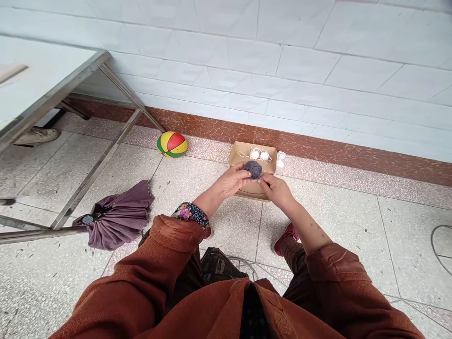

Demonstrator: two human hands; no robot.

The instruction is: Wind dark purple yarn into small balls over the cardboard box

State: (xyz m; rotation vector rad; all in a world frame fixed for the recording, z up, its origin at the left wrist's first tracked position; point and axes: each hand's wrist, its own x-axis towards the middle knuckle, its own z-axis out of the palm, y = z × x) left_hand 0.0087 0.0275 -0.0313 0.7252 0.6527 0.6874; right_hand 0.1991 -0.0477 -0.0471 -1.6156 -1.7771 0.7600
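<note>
A ball of dark grey yarn (253,168) is held up in my left hand (231,182), its fingers and thumb closed around the ball's lower left side. My right hand (278,192) is pinched at the ball's lower right, where the yarn strand seems to run between thumb and finger; the fingertips are partly hidden. Below both hands sits an open brown cardboard box (234,153) on the floor. Two balls of white yarn (254,153) with loose ends lie at its back. A dark strand (250,192) curves across the front part of the box.
More white yarn (280,156) lies against the box's right side. A colourful ball (173,144) rests near the wall. On the left are a folded purple umbrella (118,216) and a metal-framed table (45,96). A thin cable (435,244) loops on the floor at right.
</note>
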